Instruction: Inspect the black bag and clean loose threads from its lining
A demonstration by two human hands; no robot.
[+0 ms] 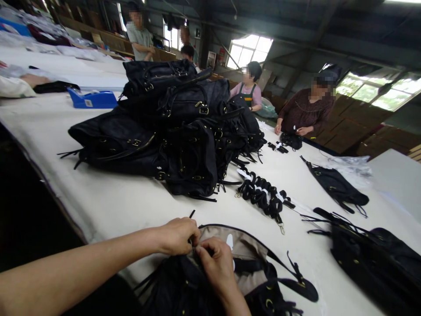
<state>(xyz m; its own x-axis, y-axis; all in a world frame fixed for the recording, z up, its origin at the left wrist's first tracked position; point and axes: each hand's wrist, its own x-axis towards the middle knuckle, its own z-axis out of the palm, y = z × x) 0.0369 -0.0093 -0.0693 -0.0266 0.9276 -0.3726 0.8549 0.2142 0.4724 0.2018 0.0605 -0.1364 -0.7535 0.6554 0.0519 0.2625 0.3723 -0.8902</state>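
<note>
A black handbag with a beige lining lies unzipped at the table's near edge. My left hand is closed on the left end of its opening, fingers curled over the rim. Close beside it, my right hand pinches the same edge, thumb and forefinger together. Whatever small part sits between the fingertips is hidden. A white piece shows inside the bag behind my right hand. The bag's strap trails out to the right.
A large pile of black handbags rises mid-table. Bundled black straps with white wrapping lie right of it. More black bags rest at right. A blue tape dispenser stands behind. Several people, including one person, are around the table.
</note>
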